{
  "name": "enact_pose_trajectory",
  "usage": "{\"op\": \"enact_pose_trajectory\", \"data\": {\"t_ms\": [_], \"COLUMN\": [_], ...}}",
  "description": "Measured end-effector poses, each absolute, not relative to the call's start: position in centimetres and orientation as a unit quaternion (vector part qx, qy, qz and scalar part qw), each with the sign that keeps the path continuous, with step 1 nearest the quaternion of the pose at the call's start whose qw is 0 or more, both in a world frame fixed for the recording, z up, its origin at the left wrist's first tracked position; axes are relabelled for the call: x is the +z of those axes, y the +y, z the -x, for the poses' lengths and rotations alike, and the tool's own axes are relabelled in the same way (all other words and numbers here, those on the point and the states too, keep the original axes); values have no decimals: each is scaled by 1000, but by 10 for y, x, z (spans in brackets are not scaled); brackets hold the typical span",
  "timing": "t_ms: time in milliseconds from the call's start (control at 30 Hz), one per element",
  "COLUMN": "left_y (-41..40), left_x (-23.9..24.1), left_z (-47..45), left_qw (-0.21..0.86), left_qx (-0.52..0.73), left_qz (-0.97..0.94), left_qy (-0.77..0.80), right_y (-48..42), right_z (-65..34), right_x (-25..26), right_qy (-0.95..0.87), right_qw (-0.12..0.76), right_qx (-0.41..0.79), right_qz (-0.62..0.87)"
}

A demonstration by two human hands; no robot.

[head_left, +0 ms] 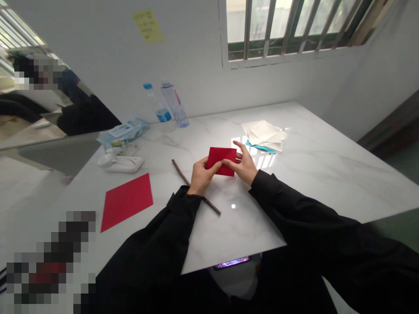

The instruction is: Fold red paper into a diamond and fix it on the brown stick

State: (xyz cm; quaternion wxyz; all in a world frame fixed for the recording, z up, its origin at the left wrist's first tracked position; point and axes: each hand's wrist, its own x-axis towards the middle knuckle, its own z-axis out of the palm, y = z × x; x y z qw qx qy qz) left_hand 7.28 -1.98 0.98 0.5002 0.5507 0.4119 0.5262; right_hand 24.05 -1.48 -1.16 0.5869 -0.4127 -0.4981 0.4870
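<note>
Both hands hold a small folded piece of red paper (222,155) just above the middle of the marble-look table. My left hand (200,176) grips its left side, thumb across the front and fingers behind. At the right side, my right hand (245,165) pinches it with the thumb on the front; the index finger sticks up and the other fingers are partly hidden behind. A thin brown stick (211,205) lies slantwise on the table, partly under my left wrist. To the left lies a flat red sheet (127,201).
A stack of cream papers (265,134) with a blue sheet beneath lies at the back right. Two bottles, one blue-capped (159,104) and one clear (176,104), stand by the wall. A wipes packet (126,131) and a white device (124,164) are left. A phone (232,262) glows below the table edge.
</note>
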Motion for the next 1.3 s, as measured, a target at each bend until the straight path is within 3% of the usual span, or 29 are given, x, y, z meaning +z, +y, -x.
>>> {"op": "enact_pose_trajectory", "data": {"t_ms": [1300], "left_y": [-20], "left_x": [10], "left_z": [-75], "left_qw": [483], "left_qx": [536], "left_qz": [-547], "left_qy": [424], "right_y": [-11], "right_z": [-245], "right_x": [-11], "right_qy": [-556], "right_qw": [559], "right_qx": [468], "right_qz": [400]}}
